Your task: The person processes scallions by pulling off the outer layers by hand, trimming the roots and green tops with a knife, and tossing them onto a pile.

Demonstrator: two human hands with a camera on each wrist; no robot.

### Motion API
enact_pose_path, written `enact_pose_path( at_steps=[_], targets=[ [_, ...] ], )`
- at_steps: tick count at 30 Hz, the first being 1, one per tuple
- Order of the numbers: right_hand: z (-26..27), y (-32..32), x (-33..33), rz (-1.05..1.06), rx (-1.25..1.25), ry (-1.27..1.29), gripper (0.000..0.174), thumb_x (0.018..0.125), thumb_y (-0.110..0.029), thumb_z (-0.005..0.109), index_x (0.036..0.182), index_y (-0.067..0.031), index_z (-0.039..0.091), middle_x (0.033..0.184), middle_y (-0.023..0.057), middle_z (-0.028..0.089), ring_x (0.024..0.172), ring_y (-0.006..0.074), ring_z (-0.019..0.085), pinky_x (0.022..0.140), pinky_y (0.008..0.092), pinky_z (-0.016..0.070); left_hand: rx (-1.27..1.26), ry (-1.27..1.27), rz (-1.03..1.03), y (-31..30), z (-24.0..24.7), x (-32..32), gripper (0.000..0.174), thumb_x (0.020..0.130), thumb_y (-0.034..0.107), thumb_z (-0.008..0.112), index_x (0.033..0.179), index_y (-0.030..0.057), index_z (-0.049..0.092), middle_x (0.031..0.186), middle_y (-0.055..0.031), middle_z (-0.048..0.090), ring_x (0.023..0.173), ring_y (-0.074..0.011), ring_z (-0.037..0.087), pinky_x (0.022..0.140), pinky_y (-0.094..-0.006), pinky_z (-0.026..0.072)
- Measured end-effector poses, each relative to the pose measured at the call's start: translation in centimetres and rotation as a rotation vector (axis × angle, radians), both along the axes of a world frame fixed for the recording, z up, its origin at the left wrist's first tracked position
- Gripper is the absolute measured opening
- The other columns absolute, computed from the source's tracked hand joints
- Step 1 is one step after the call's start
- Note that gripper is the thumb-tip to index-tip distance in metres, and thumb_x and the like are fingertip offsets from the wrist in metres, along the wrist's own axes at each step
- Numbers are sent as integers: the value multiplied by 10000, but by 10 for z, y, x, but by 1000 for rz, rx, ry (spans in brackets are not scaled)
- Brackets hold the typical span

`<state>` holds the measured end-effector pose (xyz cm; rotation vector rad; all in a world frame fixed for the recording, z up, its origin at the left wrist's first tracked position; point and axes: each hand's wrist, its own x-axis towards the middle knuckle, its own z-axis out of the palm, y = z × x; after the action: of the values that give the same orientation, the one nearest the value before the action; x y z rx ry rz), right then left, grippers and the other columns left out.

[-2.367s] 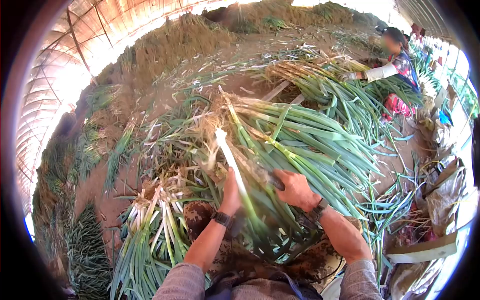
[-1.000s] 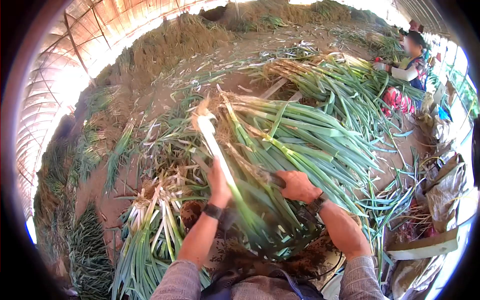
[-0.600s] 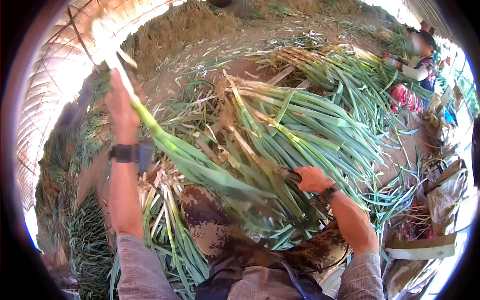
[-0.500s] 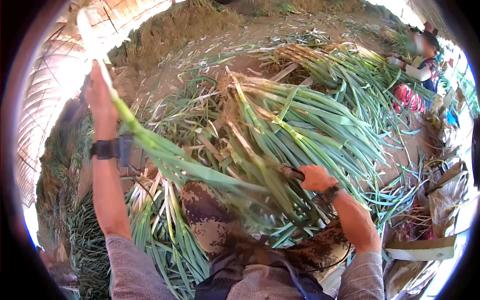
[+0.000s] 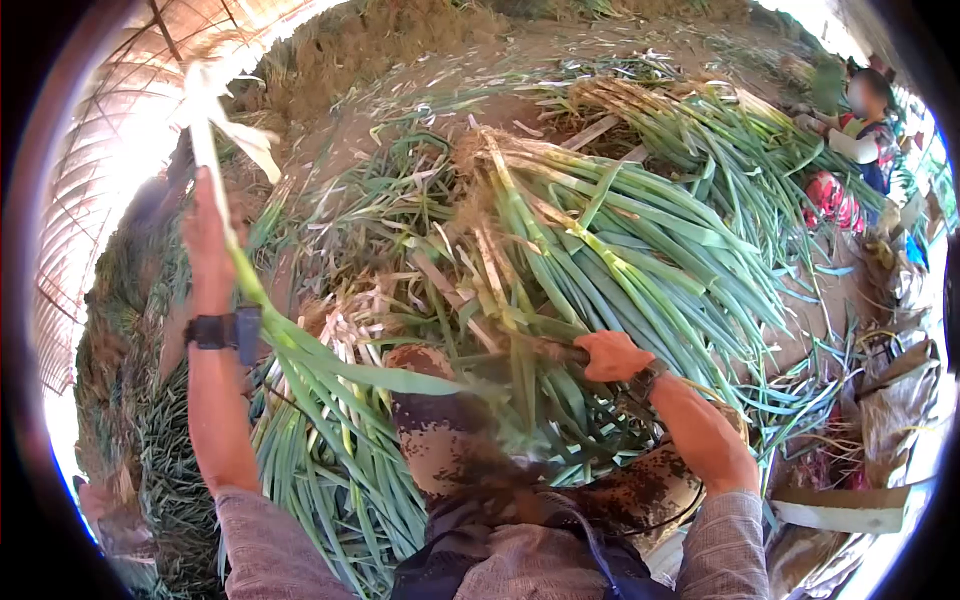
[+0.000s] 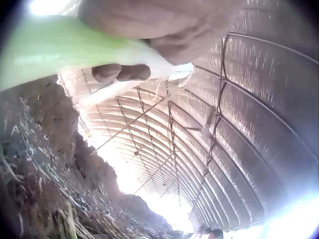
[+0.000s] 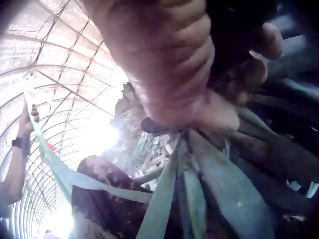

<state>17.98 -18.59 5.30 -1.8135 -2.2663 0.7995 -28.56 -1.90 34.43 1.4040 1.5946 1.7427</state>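
My left hand (image 5: 208, 255), raised at the far left, grips a large green onion by its white stalk (image 5: 202, 135); its green leaves (image 5: 330, 370) trail down toward my knee. In the left wrist view, fingers (image 6: 132, 72) curl round the stalk (image 6: 149, 57). Over my lap, my right hand (image 5: 612, 356) holds a dark handle-like thing (image 5: 565, 350) with its fingers curled. What this thing is, I cannot tell. Green leaves (image 7: 194, 199) lie close to the right hand (image 7: 169, 64) in the right wrist view. A big pile of unpeeled onions (image 5: 640, 240) lies just beyond it.
A bunch of onions with white stalks (image 5: 340, 470) lies left of my knee (image 5: 430, 430). Another person (image 5: 870, 140) sits at the upper right beside a further pile (image 5: 700, 130). A pale board (image 5: 840, 512) and sacks (image 5: 900, 400) are at the right.
My left hand has swung from the middle up to the far left with the onion. The right hand has stayed near my lap. The view has shifted slightly.
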Motion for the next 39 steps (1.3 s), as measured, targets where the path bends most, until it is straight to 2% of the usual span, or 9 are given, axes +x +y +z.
enact_pose_path(
  at_steps=[5,8,10,13,15,20,26,29,39],
  targets=[
    [17,4,9,-42,-43,28,245,695,-128,589,923,-90,671,855,205,676,866,432,635,754,529,500,166,396,362,-10,70,-87,597,907,682,534,886,99,660,616,24,521,491,-37,468,397,-193,370],
    [1,4,18,-24,-71,-1,257,693,-121,586,933,-86,670,862,209,677,872,436,634,754,530,501,286,1188,380,52,94,-280,639,924,665,527,795,52,655,609,8,497,529,-124,457,500,-332,386],
    [11,7,18,-16,-103,-13,263,699,-129,587,944,-82,672,868,211,679,875,436,636,757,533,502,246,1312,153,49,58,-344,573,962,564,546,791,25,637,608,-19,507,553,-167,454,551,-384,386],
    [-1,8,16,-29,-70,-31,253,690,-159,610,922,-85,679,890,212,690,900,433,656,794,542,508,-117,1591,410,-8,-44,-300,476,973,444,576,801,4,634,671,-128,554,643,-248,539,605,-420,425],
    [2,4,12,-19,-63,-21,256,693,-151,599,929,-83,673,875,207,685,888,430,646,780,535,501,-300,1352,311,-58,-90,-230,438,981,437,531,1011,22,669,927,-259,666,900,-456,631,788,-517,487],
    [3,-4,16,-57,-94,40,307,693,-156,599,981,-100,687,888,206,686,877,423,639,763,515,497,-299,1071,64,-20,-251,-207,382,1006,330,494,1138,3,639,1061,-278,649,1019,-412,632,858,-496,482],
    [2,-3,13,-19,-77,83,399,720,-268,697,1058,-57,677,901,215,685,876,411,647,791,468,509,-420,149,-1014,-106,-111,139,341,1029,288,488,1222,52,641,1207,-136,667,957,-207,688,828,-336,565],
    [5,0,6,-56,-64,123,447,728,-273,716,1107,-41,666,910,228,682,881,409,649,804,460,509,147,19,-1580,-194,-55,249,264,1043,149,440,1214,-1,575,1136,-164,667,971,-239,679,854,-366,572],
    [31,-27,3,-155,-75,-30,410,772,-287,642,1129,-84,645,897,239,690,897,434,650,820,510,515,130,-593,-1930,-243,-7,259,298,910,1,523,1188,-88,463,871,-153,492,662,-271,519,567,-359,428]
  ],
)
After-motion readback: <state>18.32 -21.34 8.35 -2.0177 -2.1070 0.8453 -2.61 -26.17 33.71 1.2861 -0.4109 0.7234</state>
